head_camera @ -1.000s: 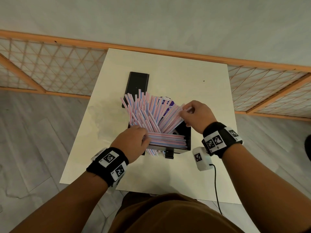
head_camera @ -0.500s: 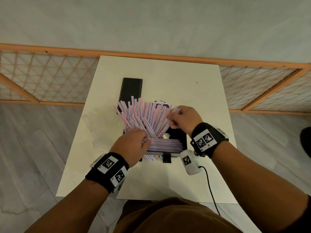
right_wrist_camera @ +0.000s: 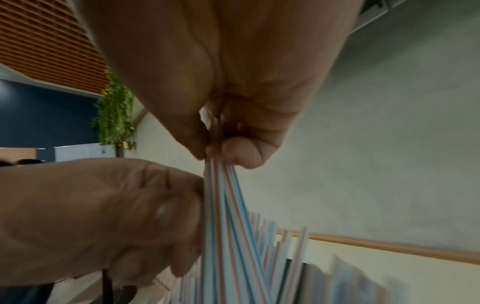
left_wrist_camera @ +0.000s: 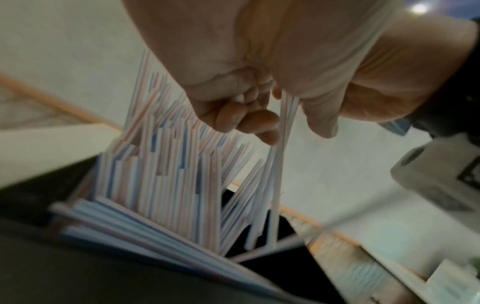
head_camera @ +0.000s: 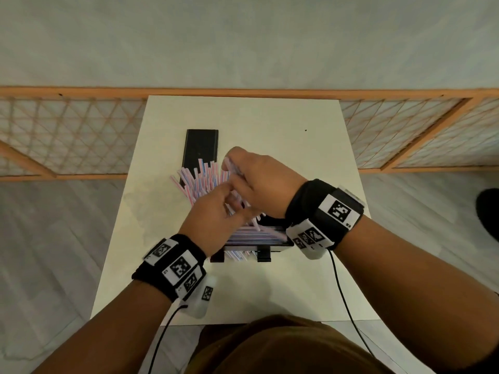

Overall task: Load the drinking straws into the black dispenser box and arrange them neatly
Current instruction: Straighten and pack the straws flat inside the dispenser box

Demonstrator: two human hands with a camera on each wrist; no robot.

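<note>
While the left hand (head_camera: 213,220) curls loosely beside a fan of pink-and-blue striped drinking straws (head_camera: 201,180) standing tilted in the black rectangular dispenser box (head_camera: 272,248) on the white tabletop (head_camera: 270,290), more straws lie flat inside. The right hand's (head_camera: 259,184) grip pinches a small raised bunch.

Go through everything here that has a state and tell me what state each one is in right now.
Black dispenser box: open, partly filled.
Flat straws: lying across the box.
Standing straws: upright, fanned out, untidy.
Held straws: a small bunch pinched near the top.
Right hand: pinching that bunch.
Left hand: fingers curled against the same bunch.
Black lid: off, flat on the table.
</note>
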